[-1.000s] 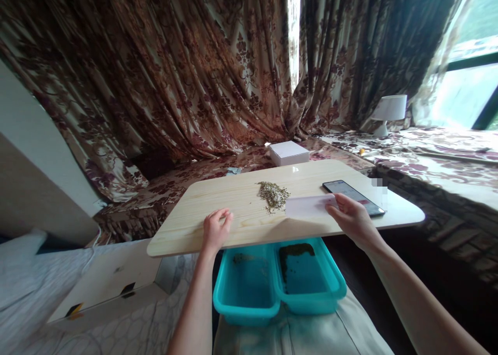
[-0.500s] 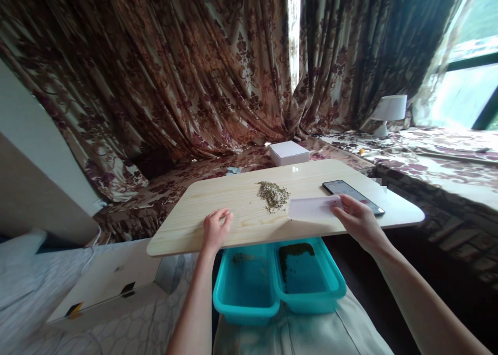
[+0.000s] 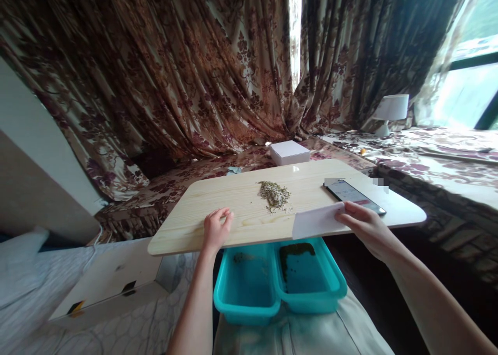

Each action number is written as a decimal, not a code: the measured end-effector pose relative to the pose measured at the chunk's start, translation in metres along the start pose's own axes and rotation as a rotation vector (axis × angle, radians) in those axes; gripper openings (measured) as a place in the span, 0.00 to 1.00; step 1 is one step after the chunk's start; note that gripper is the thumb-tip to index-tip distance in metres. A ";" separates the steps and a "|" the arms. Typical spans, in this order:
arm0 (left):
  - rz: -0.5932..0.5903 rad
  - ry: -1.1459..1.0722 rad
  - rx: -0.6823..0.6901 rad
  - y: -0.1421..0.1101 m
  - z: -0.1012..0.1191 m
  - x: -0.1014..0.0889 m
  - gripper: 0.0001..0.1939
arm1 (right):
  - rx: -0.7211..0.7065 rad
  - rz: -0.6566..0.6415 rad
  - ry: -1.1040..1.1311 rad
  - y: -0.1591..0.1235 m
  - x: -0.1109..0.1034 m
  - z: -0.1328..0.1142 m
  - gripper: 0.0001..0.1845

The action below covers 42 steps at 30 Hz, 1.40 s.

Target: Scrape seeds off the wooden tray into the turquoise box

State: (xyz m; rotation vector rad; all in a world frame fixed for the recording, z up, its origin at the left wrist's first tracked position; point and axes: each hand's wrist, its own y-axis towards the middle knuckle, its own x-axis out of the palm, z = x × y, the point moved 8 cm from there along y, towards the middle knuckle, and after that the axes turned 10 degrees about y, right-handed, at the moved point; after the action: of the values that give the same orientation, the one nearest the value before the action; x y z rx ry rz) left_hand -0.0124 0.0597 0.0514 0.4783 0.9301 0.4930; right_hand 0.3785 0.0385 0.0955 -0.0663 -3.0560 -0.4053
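Note:
A pinch of my right hand (image 3: 360, 219) holds a white card (image 3: 317, 221) by its right end, beside the phone. The card stands on edge at the table's near side, over the right teal bin. My left hand (image 3: 218, 228) rests on the wooden table (image 3: 187, 215) near its front edge. Its fingers are curled toward the thumb, with nothing seen in them. A loose pile of small green and whitish grains (image 3: 274, 195) lies mid-table, beyond the card. Below the table edge are a left teal bin (image 3: 247, 309) and a right teal bin (image 3: 311, 302), both with dark grains inside.
A phone (image 3: 356, 195) lies on the table's right part. Behind the table is a white box (image 3: 290, 152) on patterned fabric. A lamp (image 3: 391, 109) stands at the back right. At lower left, a large white carton (image 3: 105, 282) lies on the bedding.
My right hand has drawn the white card toward me, away from the grain pile to the front edge. My left hand has hardly moved. The phone's screen looks different.

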 end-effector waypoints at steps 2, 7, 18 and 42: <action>0.003 -0.001 0.003 0.000 0.001 0.000 0.14 | -0.037 0.046 0.008 0.001 -0.006 -0.001 0.08; 0.004 0.003 0.008 0.000 0.001 0.000 0.14 | -0.142 0.141 -0.059 0.009 -0.009 -0.001 0.09; -0.005 0.014 -0.001 0.000 -0.001 0.001 0.15 | -0.183 0.209 -0.253 0.018 -0.009 0.005 0.08; 0.014 0.016 0.017 -0.001 0.000 0.000 0.15 | -0.077 0.242 -0.198 0.025 -0.010 0.012 0.05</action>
State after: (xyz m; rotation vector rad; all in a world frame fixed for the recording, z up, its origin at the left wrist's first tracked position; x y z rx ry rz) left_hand -0.0122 0.0590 0.0513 0.4977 0.9478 0.5029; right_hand 0.3893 0.0654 0.0901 -0.5032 -3.1668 -0.5268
